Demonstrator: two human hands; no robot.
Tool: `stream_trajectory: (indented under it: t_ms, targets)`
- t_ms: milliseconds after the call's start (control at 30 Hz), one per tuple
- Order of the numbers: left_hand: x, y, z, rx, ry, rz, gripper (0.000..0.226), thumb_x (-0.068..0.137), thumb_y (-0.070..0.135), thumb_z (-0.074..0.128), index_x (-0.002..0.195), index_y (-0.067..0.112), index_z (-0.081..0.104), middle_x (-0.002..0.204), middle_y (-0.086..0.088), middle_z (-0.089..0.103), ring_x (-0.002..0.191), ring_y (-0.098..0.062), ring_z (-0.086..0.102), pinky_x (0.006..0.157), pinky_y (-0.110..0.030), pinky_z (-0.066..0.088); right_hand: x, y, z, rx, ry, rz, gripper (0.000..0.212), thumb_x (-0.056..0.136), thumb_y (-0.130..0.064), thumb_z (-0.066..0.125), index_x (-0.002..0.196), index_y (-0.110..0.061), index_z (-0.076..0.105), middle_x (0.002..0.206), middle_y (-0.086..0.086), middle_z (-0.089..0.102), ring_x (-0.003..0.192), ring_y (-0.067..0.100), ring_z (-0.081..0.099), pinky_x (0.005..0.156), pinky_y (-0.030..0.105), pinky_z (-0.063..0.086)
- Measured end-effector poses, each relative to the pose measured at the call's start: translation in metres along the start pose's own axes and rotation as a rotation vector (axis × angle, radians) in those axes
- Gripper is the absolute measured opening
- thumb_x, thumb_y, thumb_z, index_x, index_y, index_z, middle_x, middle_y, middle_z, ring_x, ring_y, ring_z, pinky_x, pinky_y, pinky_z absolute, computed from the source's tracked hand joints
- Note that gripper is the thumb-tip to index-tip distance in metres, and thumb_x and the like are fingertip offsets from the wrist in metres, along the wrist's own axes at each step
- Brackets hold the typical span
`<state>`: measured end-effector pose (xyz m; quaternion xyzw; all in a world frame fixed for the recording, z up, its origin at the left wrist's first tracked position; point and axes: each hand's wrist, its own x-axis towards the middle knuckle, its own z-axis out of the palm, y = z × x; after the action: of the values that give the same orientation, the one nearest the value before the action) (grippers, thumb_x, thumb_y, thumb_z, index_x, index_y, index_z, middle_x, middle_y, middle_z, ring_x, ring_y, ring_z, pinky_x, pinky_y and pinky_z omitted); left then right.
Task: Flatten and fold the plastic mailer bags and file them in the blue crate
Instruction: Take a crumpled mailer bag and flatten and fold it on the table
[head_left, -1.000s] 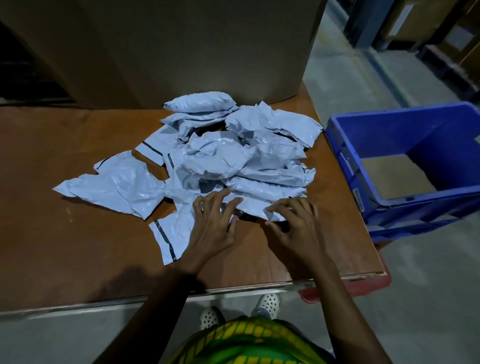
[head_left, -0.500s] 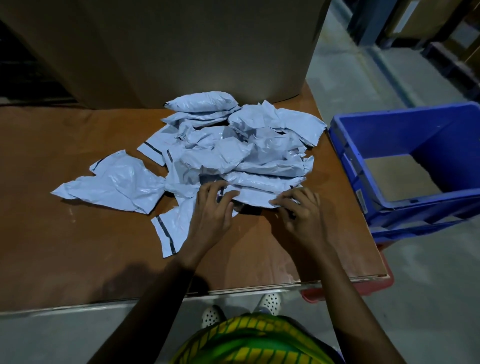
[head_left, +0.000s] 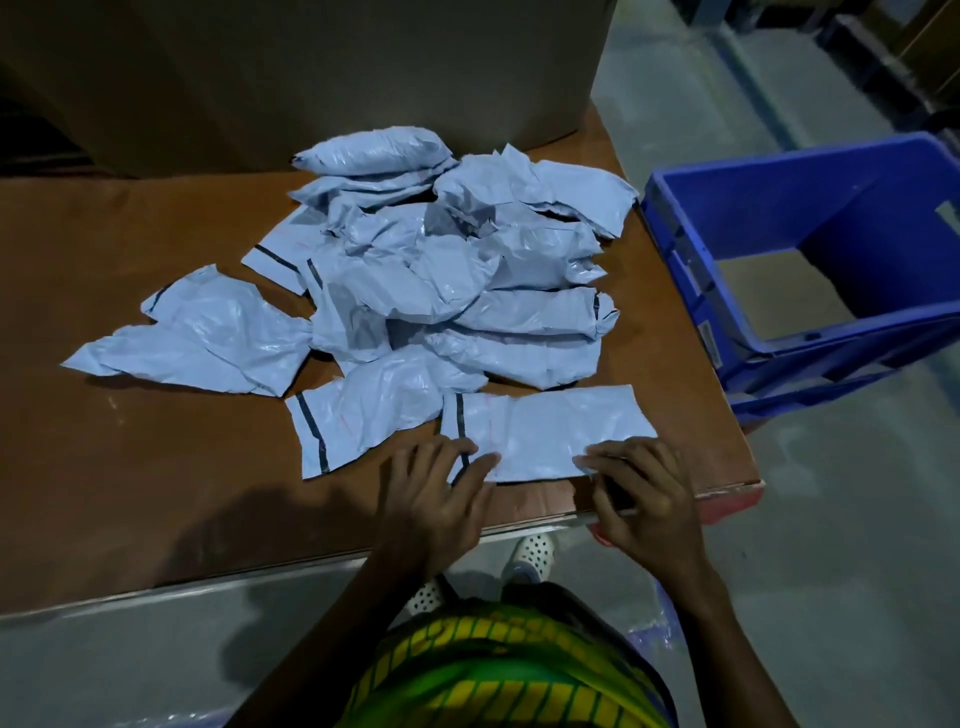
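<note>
Left hand (head_left: 440, 501), right hand (head_left: 641, 501) on flat mailer bag (head_left: 545, 434); crate (head_left: 779, 169) label (head_left: 709, 338) illegible.

I see a flat pale-grey plastic mailer bag (head_left: 545, 434) stretched between left hand (head_left: 436, 499) and right hand (head_left: 644, 499). Crumpled grey mailers (head_left: 457, 270) lie heaped beyond them, and a blue plastic crate (head_left: 878, 208) stands further right.

A brown wooden surface (head_left: 130, 493) lies in dim light, a large cardboard box (head_left: 311, 78) standing along its far edge; smooth grey concrete floor (head_left: 857, 545) spreads to the right
</note>
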<state>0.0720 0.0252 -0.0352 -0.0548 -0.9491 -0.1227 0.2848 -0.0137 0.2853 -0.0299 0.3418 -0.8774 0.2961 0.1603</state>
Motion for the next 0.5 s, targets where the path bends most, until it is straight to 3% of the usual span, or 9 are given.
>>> stream_trajectory:
  t_ms: [133,233,333,500]
  targets:
    - [-0.004,0.008,-0.008,-0.069,-0.147,-0.080,0.038,0.092,0.045,0.071,0.118,0.017,0.075,0.117,-0.007,0.069,0.109,-0.031,0.064,0.088,-0.048,0.045,-0.003,-0.020,-0.003,0.027,0.002,0.052,0.035,0.083,0.000,0.069,0.114,-0.014,0.077,0.124,-0.002,0.070,0.113,0.026,0.061,0.095,0.046,0.048]
    - [0.012,0.021,-0.011,-0.131,-0.180,-0.114,0.040,0.100,0.040,0.062,0.130,0.014,0.068,0.133,-0.009,0.064,0.128,-0.032,0.056,0.102,-0.050,0.044,0.015,-0.034,0.002,-0.005,0.074,0.096,0.033,0.087,0.000,0.063,0.115,-0.011,0.076,0.127,0.003,0.070,0.114,0.029,0.063,0.097,0.047,0.048]
    - [0.031,0.032,0.003,-0.184,-0.234,-0.101,0.050,0.108,0.033,0.045,0.150,0.007,0.049,0.160,-0.013,0.043,0.153,-0.030,0.031,0.122,-0.050,0.028,0.033,-0.042,0.021,-0.063,0.065,0.187,0.031,0.097,-0.009,0.057,0.124,-0.011,0.072,0.135,0.005,0.066,0.125,0.029,0.059,0.108,0.043,0.044]
    - [0.031,0.028,0.040,-0.135,-0.381,-0.101,0.065,0.108,0.036,0.038,0.163,0.008,0.019,0.173,-0.011,0.007,0.160,-0.029,0.000,0.127,-0.054,0.015,0.035,-0.025,0.051,-0.142,-0.112,0.349,0.051,0.110,-0.042,0.038,0.154,-0.018,0.047,0.167,0.002,0.034,0.158,0.021,0.019,0.125,0.046,0.024]
